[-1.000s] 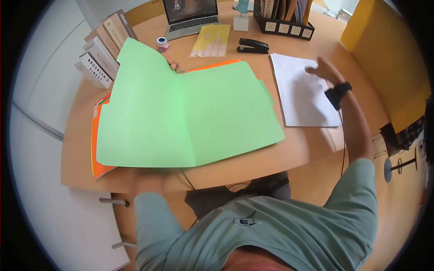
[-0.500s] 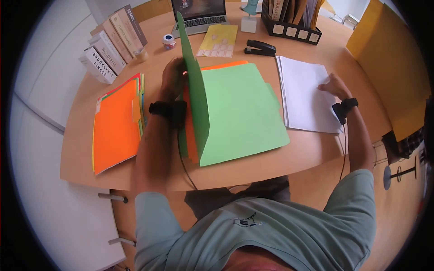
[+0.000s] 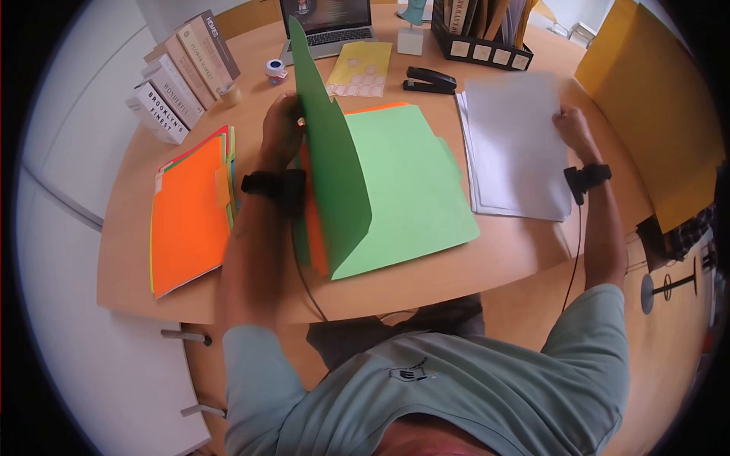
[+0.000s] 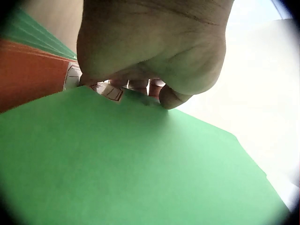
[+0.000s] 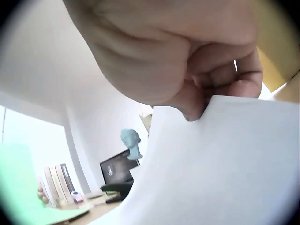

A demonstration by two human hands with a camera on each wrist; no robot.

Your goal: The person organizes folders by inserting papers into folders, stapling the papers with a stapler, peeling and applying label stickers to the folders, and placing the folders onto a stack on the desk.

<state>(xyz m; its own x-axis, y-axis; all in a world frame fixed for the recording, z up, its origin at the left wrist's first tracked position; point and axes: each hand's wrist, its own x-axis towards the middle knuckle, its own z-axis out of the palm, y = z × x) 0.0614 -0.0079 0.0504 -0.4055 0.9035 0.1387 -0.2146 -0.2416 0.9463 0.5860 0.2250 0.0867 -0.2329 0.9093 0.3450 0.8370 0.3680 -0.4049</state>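
A green folder (image 3: 403, 190) lies part open, its left cover (image 3: 327, 152) raised nearly upright. My left hand (image 3: 283, 131) grips that cover's edge; in the left wrist view the hand (image 4: 152, 47) has its thumb on the green cover (image 4: 117, 159), with a small label by its fingers. Under the folder shows an orange one (image 3: 313, 235). At the right, my right hand (image 3: 576, 133) pinches the edge of a white sheet (image 3: 517, 137) over a paper stack (image 3: 473, 194). In the right wrist view, thumb and fingers of the hand (image 5: 187, 56) hold the sheet (image 5: 225, 159).
Orange and other coloured folders (image 3: 190, 216) lie at the left, with upright books (image 3: 163, 110) behind. Along the back stand a laptop (image 3: 334, 42), a stapler (image 3: 430, 80), a white-based bust (image 3: 411, 40) and a black file holder (image 3: 487, 55). A yellow panel (image 3: 646, 114) rises at the right.
The left cover has swung up from lying flatter, with my left hand now on it. My right hand has come down to the papers and lifted a sheet's edge.
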